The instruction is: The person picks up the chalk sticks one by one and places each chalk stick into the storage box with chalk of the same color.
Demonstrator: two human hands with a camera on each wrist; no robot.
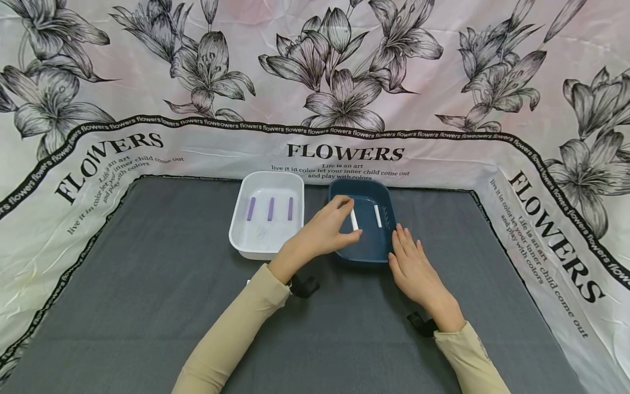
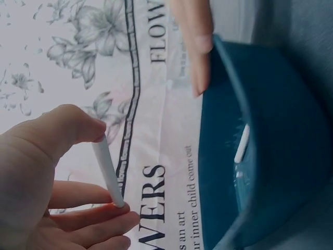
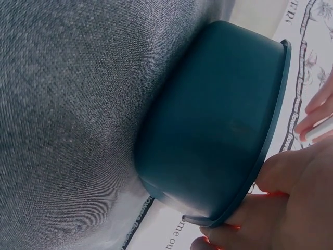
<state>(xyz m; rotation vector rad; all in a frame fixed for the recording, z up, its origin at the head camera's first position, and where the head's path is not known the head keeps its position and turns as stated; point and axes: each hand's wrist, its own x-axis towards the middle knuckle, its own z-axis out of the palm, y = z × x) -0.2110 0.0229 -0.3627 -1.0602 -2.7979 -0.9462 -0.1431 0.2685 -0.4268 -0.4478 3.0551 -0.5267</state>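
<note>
In the head view, just above the middle of the frame, two small tubs stand side by side on the grey cloth: a white tray on the left and a dark blue tray to its right. Three purple chalk sticks lie in a neat row on the floor of the white tray, well apart from one another, so that side looks finished. Over the blue tray, the left hand pinches a white chalk stick between thumb and fingertips; the left wrist view shows the same stick held end to end between the thumb above and a finger below, clear of the tray and not yet set down. A second white chalk stick already lies on the blue tray's floor, to the right of the held one. The right hand lies at the lower right of the blue tray with straight, relaxed fingers resting against its rim; the right wrist view shows the fingers touching the rim, holding nothing, as if steadying it. Judging by the three purple sticks opposite, the white row seems under way: one stick placed, one in hand. No further loose stick shows on the cloth. The flowered backdrop fills the upper frame.
</note>
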